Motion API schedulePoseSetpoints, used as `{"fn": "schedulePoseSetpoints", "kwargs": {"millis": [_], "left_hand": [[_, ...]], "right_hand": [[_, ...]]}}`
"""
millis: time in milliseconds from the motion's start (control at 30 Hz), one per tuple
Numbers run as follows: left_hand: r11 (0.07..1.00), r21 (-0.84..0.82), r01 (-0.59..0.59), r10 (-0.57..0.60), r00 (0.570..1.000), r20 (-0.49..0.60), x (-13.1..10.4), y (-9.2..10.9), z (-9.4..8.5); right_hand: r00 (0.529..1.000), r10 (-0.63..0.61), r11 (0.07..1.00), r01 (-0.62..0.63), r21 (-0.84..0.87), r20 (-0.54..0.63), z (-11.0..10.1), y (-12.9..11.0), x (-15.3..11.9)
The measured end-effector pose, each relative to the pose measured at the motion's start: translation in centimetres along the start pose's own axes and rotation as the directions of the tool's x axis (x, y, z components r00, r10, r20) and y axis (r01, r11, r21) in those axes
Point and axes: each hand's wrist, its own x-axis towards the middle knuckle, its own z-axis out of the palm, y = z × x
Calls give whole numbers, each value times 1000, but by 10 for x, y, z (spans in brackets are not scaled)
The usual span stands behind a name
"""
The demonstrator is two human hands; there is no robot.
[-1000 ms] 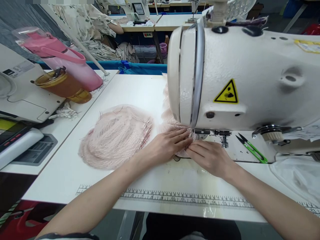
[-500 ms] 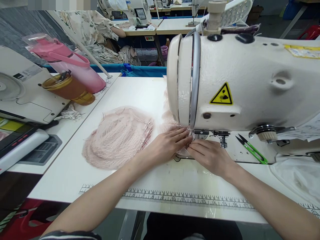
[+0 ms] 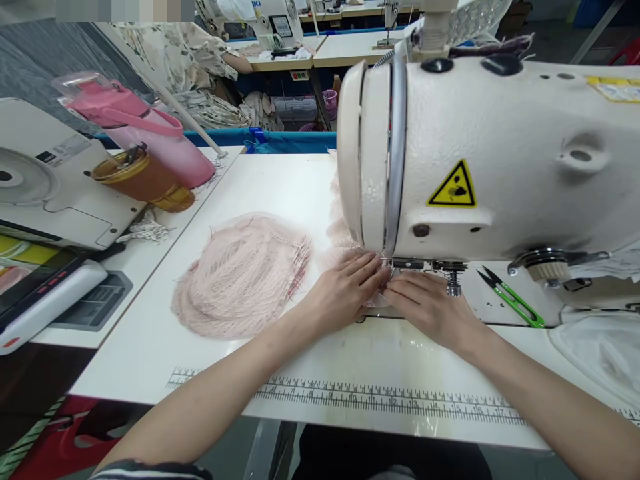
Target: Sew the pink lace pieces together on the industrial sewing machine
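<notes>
Head camera view: a person's left hand rests palm-down on pale pink lace fabric beneath a white sewing machine's head, and the right hand touches its near edge; whether either hand pinches the cloth, I cannot tell. A similar lace pile lies left of them on the white table, green-handled snips to their right.

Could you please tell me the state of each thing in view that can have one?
Left hand, laid over the pink fabric
Right hand, touching that fabric, thumb hidden
Pink fabric, partly hidden by the machine
Pink pile, layered, edges frayed
Green snips, unheld, blades apart
Pink bottle, lid on
Brown cup, open-topped
White cloth, wrinkled
</notes>
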Motion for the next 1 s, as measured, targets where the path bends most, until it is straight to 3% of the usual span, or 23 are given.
{"fn": "schedulePoseSetpoints", "kwargs": {"millis": [267, 467, 633, 867, 1000], "left_hand": [[1000, 18, 13, -12, 999, -42, 0, 4, -1], [999, 31, 17, -15, 998, -65, 1, 6, -1], [998, 26, 48, -47, 997, -57, -1, 10, 0], [997, 3, 79, -78, 996, -33, -3, 13, -1], [996, 8, 84, -84, 996, -24, -3, 14, 0]], "right_hand": [[999, -38, 998, 37, -50, -20, -6, 3, 3], [995, 98, 977, -99, -190, -12, -12, -3, 1], [997, 64, 955, -71, -288, -34, -16, 0, 2], [993, 88, 990, -96, -104, -75, -17, 8, 0], [950, 309, 939, -300, 167, -31, -9, 10, -3]]}}
